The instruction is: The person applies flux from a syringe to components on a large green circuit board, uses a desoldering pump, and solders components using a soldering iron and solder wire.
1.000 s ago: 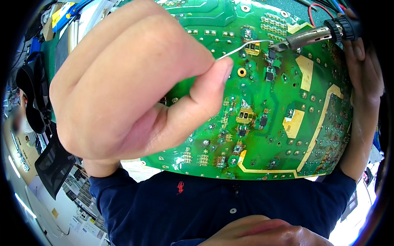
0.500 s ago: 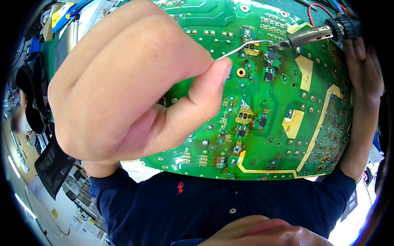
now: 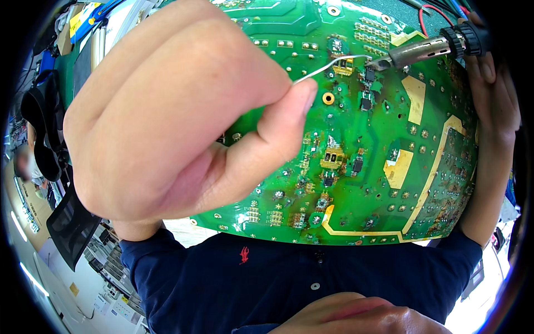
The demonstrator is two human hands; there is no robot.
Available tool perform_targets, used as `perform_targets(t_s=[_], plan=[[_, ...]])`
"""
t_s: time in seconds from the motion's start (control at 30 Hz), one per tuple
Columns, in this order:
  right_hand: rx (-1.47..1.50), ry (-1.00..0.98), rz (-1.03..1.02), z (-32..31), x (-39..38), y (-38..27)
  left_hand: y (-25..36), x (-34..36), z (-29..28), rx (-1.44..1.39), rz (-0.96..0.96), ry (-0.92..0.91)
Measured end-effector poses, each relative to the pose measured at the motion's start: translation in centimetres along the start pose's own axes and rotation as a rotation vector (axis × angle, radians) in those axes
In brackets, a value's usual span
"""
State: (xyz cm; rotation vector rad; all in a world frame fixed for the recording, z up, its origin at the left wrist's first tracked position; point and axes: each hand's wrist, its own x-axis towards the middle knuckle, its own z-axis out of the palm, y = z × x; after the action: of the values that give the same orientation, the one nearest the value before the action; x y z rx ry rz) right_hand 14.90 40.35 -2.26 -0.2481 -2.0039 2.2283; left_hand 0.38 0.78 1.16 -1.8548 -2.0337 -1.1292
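A large green circuit board (image 3: pixel 428 167) with gold traces and small dark chips fills the middle of the view. My left hand (image 3: pixel 178 111) is close to the camera, pinching a thin silver solder wire (image 3: pixel 334 64) between thumb and fingers. The wire's end reaches a small component near the board's upper middle. My right hand (image 3: pixel 495 94) at the right edge grips a soldering iron (image 3: pixel 423 51). The iron's metal tip meets the wire's end on the board.
A dark blue polo shirt (image 3: pixel 278 273) with buttons lies below the board. Red and blue wires (image 3: pixel 431 14) run along the board's top right. Shelves and cluttered items (image 3: pixel 72 33) show at the left rim.
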Motion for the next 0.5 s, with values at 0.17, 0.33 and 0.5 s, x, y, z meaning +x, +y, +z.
perform_targets(t_s=[0.17, 0.33, 0.5], plan=[[0.01, -0.007, -0.005, 0.15, 0.02, -0.19, 0.04, 0.03, -0.01, 0.006, 0.0, -0.004], [0.06, -0.025, -0.007, 0.19, 0.04, -0.21, 0.07, 0.03, -0.05, 0.008, -0.003, -0.007], [0.106, -0.037, -0.008, 0.21, -0.02, -0.3, 0.03, -0.08, 0.12, 0.006, -0.011, 0.013]])
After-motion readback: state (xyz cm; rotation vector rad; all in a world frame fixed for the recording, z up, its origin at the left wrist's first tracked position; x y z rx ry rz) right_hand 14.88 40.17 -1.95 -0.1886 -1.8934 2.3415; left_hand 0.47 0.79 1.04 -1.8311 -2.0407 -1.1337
